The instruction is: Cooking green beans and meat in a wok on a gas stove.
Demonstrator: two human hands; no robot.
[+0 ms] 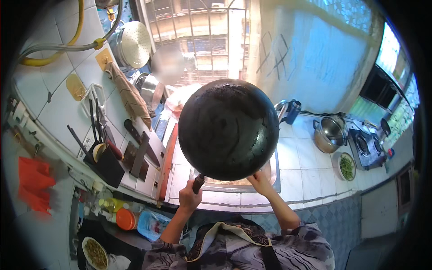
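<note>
A black wok (228, 131) is raised over the sink (275, 180), with its dark, rounded underside facing me. Drops of water show on its surface. My left hand (190, 197) grips the wok's dark handle (198, 184) at the lower left. At the lower right edge of the wok is my right hand (260, 183); its fingers pass behind the pan, so I cannot tell what they hold. The wok covers most of the sink and hides its own inside. Part of the tap (281, 107) shows beyond its right side.
Knives (143, 145) and a black utensil holder (106, 165) line the left wall, beside a red-brown board (168, 162). Along the right counter stand a dark blue bottle (293, 110), a steel pot (329, 133), a bowl of green vegetables (346, 166) and a gas stove (367, 148).
</note>
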